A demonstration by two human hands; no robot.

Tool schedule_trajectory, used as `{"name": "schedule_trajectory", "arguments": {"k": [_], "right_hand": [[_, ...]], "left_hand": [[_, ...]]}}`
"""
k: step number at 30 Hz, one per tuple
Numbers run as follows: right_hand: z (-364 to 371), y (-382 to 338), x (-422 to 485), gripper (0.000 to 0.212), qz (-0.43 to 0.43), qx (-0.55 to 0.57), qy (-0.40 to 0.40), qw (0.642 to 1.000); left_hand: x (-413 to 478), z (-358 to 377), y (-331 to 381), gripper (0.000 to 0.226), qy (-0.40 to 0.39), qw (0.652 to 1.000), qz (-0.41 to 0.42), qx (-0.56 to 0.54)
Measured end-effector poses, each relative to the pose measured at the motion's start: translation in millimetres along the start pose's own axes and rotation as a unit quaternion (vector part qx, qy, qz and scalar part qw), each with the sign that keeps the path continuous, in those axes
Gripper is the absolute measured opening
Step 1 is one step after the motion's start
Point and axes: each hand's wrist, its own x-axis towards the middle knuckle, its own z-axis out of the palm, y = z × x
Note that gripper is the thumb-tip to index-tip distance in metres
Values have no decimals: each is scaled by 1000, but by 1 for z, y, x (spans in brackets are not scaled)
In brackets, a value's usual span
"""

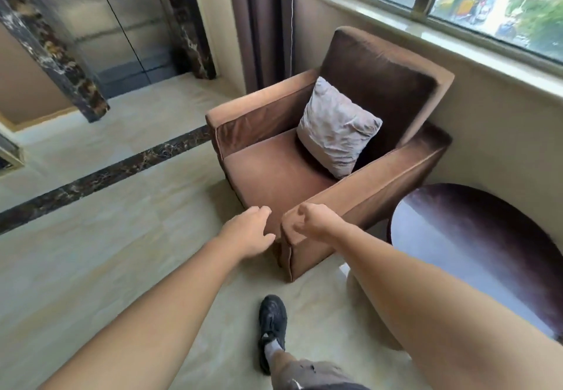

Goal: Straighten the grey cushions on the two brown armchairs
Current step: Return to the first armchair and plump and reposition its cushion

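One brown armchair (274, 176) stands under the window, turned toward the lower left. A crumpled grey cushion (336, 127) leans upright against its backrest, set on one corner like a diamond, close to the right armrest. My left hand (248, 231) hovers in front of the seat's near edge, fingers loosely curled and empty. My right hand (313, 222) is beside the front end of the right armrest, fingers curled in, holding nothing. Both hands are well short of the cushion. No second armchair shows.
A round dark wooden table (475, 246) stands right of the chair. A brown curtain (262, 23) hangs behind the chair's left side, and a window sill (426, 33) runs along the wall. My foot in a black shoe (272, 325) is on the pale tiled floor.
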Motion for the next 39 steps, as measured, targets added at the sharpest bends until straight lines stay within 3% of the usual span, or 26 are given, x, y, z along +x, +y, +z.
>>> {"name": "schedule_trajectory", "arguments": {"k": [10, 16, 24, 29, 35, 39], "right_hand": [[-73, -25, 149, 44, 99, 51, 21, 994], [-103, -34, 229, 45, 162, 109, 87, 977], [-111, -65, 339, 47, 325, 211, 156, 908], [-129, -94, 371, 50, 397, 238, 196, 864], [-149, -83, 407, 46, 423, 221, 234, 847], [-138, -41, 442, 48, 414, 189, 258, 852]], "left_hand": [[159, -108, -70, 52, -49, 996, 39, 59], [284, -157, -72, 51, -80, 981, 149, 100], [463, -210, -105, 63, -145, 925, 321, 146], [534, -240, -111, 58, -188, 878, 402, 179], [605, -247, -92, 50, -187, 849, 465, 167], [652, -218, -74, 58, -183, 822, 518, 151]]}}
